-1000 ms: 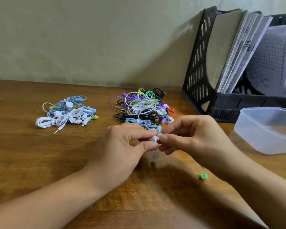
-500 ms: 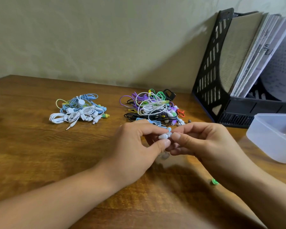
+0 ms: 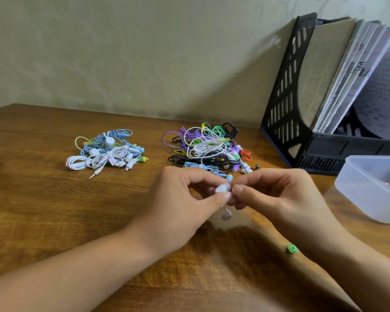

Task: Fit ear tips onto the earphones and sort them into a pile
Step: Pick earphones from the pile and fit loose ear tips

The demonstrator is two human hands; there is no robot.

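A white earbud [image 3: 222,188] sits at centre frame, above the wooden table [image 3: 43,210]. The left hand [image 3: 185,201] pinches it between thumb and forefinger. The right hand [image 3: 277,194] meets it from the right, thumb and forefinger closed on the bud's tip end; whether an ear tip is seated cannot be told. A second white bud [image 3: 225,214] hangs blurred just below the hands. A loose green ear tip [image 3: 292,248] lies on the table, lower right, beside the right forearm. Behind the hands lies a mixed-colour earphone tangle [image 3: 207,147]; a blue-and-white earphone pile [image 3: 106,152] lies well apart, centre left. A translucent tub [image 3: 374,190] stands at right edge, a black file rack [image 3: 286,104] at upper right.
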